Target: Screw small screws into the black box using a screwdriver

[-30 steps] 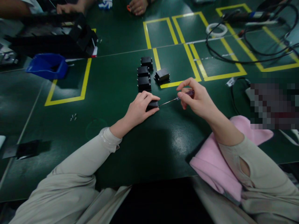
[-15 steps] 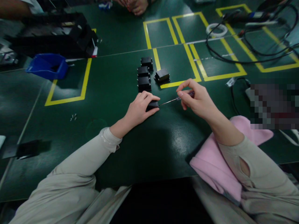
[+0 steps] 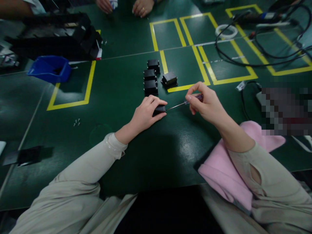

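My left hand (image 3: 148,112) is closed around a small black box (image 3: 159,110) on the green table, thumb and fingers on opposite sides. Its left part is hidden under the palm. My right hand (image 3: 203,100) grips the purple handle of a screwdriver (image 3: 179,105). The thin shaft points left, and its tip meets the right end of the box. Just beyond my left hand, several similar black boxes (image 3: 150,75) with shiny screws at their sides stand in a column. Another black box (image 3: 169,78) sits apart to their right.
Loose screws (image 3: 77,122) lie left of my left arm. A blue bin (image 3: 50,69) and a long black housing (image 3: 56,35) stand at the far left. A pink cloth (image 3: 225,169) lies under my right forearm. Black cables (image 3: 234,60) loop at right. Another person's hands (image 3: 143,8) rest across the table.
The other person's hands across the table have moved apart. My own hands, the box and the screwdriver show almost no shift.
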`<state>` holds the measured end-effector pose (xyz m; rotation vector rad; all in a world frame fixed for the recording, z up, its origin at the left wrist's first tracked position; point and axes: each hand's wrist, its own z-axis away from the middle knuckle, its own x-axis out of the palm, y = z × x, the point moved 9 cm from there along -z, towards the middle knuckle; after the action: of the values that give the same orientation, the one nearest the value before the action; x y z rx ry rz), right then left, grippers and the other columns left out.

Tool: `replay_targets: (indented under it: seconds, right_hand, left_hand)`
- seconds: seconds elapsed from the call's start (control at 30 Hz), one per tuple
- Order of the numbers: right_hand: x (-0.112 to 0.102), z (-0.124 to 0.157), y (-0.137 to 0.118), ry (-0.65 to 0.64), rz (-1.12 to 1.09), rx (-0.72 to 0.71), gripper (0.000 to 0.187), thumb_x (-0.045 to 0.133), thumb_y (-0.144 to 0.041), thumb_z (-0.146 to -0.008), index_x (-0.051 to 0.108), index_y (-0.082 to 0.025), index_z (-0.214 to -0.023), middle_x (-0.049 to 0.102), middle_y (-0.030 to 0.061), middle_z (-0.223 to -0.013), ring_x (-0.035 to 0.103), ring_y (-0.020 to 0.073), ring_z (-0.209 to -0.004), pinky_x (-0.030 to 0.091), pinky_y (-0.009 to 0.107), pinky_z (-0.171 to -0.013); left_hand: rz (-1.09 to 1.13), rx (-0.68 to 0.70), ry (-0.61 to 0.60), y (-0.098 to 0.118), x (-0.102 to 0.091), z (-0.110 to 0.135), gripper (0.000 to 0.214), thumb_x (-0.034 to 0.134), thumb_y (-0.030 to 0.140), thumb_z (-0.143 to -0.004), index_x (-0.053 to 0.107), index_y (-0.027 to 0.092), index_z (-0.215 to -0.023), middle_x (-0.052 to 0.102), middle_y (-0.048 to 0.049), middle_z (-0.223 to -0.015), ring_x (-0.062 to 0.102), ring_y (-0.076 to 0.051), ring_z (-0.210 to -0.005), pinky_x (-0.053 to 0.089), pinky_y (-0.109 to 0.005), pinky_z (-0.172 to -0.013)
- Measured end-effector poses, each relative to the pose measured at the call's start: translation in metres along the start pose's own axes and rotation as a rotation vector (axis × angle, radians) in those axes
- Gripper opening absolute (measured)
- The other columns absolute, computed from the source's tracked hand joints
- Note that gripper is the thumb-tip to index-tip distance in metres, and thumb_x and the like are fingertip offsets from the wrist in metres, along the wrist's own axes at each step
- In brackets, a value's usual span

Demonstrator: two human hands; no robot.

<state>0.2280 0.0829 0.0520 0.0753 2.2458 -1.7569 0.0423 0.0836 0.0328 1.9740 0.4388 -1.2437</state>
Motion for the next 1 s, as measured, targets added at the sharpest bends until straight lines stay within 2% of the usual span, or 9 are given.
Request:
replay_targets:
  seconds: [0.23, 0.5, 0.7, 0.9, 1.0]
  right_hand:
    - [-0.005, 0.0, -0.006, 0.073, 0.049, -0.053, 0.039, 0.082, -0.053, -0.083, 0.054, -0.026, -0.081, 0.057, -0.0072, -0.057, 0.054, 0.0108, -0.045, 0.04, 0.027, -0.044]
    - [-0.002, 0.003, -0.012, 0.047, 0.128, -0.096, 0.033, 0.069, -0.053, -0.093, 0.054, -0.026, -0.083, 0.053, -0.0076, -0.054, 0.049, 0.0102, -0.044, 0.038, 0.029, -0.048]
    - [-0.002, 0.002, -0.004, 0.033, 0.079, -0.05, 0.024, 0.072, -0.043, -0.093, 0.054, -0.028, -0.097, 0.056, -0.0079, -0.064, 0.055, 0.0109, -0.046, 0.04, 0.029, -0.046]
    - [-0.002, 0.001, -0.006, 0.016, 0.089, -0.065, 0.036, 0.068, -0.056, -0.093, 0.052, -0.026, -0.081, 0.05, -0.0083, -0.051, 0.051, 0.01, -0.042, 0.036, 0.027, -0.044]
    - [-0.002, 0.001, -0.008, 0.014, 0.095, -0.067, 0.037, 0.068, -0.056, -0.093, 0.052, -0.025, -0.08, 0.051, -0.0083, -0.051, 0.051, 0.0096, -0.041, 0.035, 0.026, -0.043]
  left_hand:
    - [0.003, -0.012, -0.005, -0.001, 0.001, 0.0, 0.033, 0.066, 0.032, -0.097, 0.059, 0.024, -0.128, 0.06, -0.0079, -0.123, 0.058, -0.027, -0.117, 0.052, -0.043, -0.097]
    - [0.0, -0.009, -0.001, 0.001, 0.0, 0.0, 0.033, 0.067, 0.031, -0.096, 0.061, 0.022, -0.127, 0.061, -0.0084, -0.123, 0.058, -0.027, -0.116, 0.051, -0.044, -0.099]
    - [-0.004, -0.013, -0.003, 0.0, 0.001, 0.0, 0.033, 0.067, 0.032, -0.096, 0.06, 0.023, -0.127, 0.061, -0.0083, -0.123, 0.058, -0.027, -0.116, 0.051, -0.045, -0.099]
    - [-0.005, -0.003, 0.003, 0.0, 0.0, 0.001, 0.033, 0.067, 0.032, -0.096, 0.06, 0.023, -0.127, 0.061, -0.0081, -0.122, 0.058, -0.027, -0.115, 0.051, -0.043, -0.098]
    - [-0.001, -0.004, 0.0, 0.0, 0.0, 0.0, 0.033, 0.066, 0.032, -0.097, 0.06, 0.022, -0.128, 0.061, -0.0081, -0.122, 0.058, -0.027, -0.116, 0.051, -0.043, -0.097]
